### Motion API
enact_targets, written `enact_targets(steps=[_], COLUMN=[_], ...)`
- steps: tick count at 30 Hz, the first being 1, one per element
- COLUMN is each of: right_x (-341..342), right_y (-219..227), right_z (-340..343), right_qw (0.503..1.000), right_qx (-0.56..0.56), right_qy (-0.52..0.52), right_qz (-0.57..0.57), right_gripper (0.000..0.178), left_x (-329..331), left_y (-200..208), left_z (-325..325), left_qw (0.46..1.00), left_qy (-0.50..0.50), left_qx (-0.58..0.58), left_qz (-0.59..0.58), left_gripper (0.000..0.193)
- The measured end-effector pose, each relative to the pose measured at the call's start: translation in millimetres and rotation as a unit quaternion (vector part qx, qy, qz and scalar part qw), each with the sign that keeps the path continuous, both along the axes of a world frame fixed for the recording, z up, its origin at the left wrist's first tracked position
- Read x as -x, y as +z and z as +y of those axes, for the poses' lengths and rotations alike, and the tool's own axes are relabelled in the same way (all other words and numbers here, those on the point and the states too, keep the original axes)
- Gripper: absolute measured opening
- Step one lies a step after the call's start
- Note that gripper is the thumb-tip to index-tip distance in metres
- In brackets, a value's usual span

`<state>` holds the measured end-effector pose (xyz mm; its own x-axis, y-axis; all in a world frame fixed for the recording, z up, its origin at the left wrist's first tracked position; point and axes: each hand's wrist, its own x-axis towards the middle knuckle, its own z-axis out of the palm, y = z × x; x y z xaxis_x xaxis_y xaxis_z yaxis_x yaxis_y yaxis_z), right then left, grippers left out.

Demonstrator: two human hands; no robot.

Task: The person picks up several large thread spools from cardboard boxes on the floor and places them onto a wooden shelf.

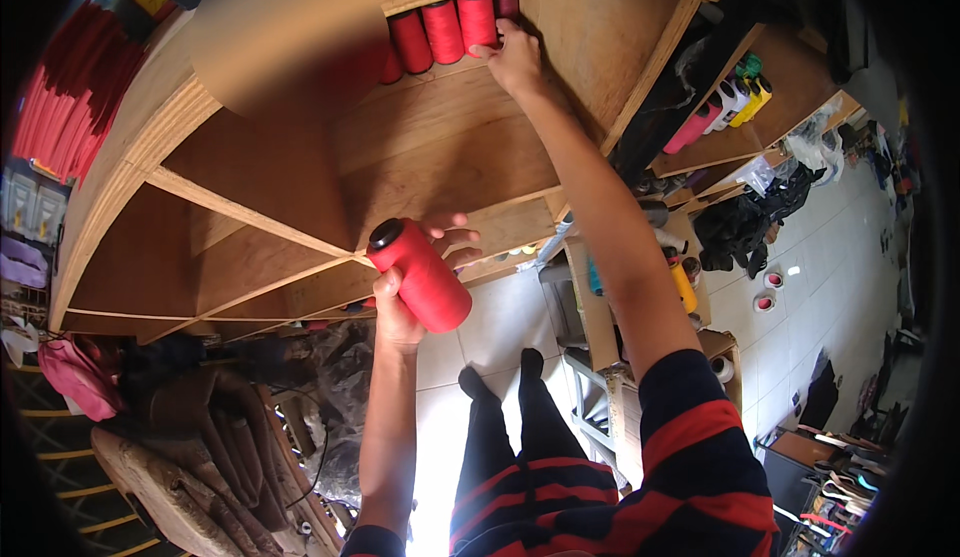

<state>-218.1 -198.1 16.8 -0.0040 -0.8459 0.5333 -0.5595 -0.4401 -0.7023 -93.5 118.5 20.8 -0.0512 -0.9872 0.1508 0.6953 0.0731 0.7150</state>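
Note:
My left hand [405, 297] grips a large red thread spool [420, 274] with a black core, held tilted in front of the wooden shelf unit [450, 147]. My right hand [515, 57] reaches up into the top compartment and touches the rightmost of several red thread spools [445, 29] standing in a row at its back. My right arm runs diagonally across the shelf front.
Lower shelf compartments look bare. Red cloth [60, 107] hangs at the far left. To the right stand a second shelf with coloured bottles [730, 107], a dark bundle [740, 227] and tape rolls [765, 292] on the white tiled floor. Brown fabric [200, 427] lies at lower left.

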Motion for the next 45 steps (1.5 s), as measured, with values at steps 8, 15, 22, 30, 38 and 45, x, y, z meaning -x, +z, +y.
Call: enact_targets(steps=[8,15,22,30,38,45], right_x=[0.4,12.9,44.8,24.1,2.8,3.2], right_y=[-3.8,22.5,56.1,28.9,21.8,32.3], right_z=[3.6,130.9,199.8,69.3,57.8,78.9], right_qw=[1.000,0.967,0.943,0.990,0.982,0.979], right_qx=[0.008,-0.096,-0.119,0.079,0.074,-0.007], right_qy=[0.023,0.162,0.293,-0.113,-0.173,-0.192], right_qz=[0.000,-0.174,-0.102,0.012,-0.021,0.073], right_gripper=[0.052,0.028,0.069,0.046,0.038,0.036], left_x=[12.9,19.2,34.1,35.6,31.7,29.3], left_y=[4.1,20.8,46.7,41.3,23.1,20.4], left_z=[-7.0,-26.7,-88.2,-123.6,-108.1,-110.0], left_qw=[1.000,0.990,0.937,0.813,0.802,0.804], left_qy=[-0.013,0.114,0.174,0.225,0.186,0.207], left_qx=[0.003,-0.029,0.010,0.104,0.058,0.102], left_qz=[-0.004,-0.082,-0.304,-0.527,-0.564,-0.548], left_gripper=[0.067,0.068,0.053,0.041,0.027,0.018])
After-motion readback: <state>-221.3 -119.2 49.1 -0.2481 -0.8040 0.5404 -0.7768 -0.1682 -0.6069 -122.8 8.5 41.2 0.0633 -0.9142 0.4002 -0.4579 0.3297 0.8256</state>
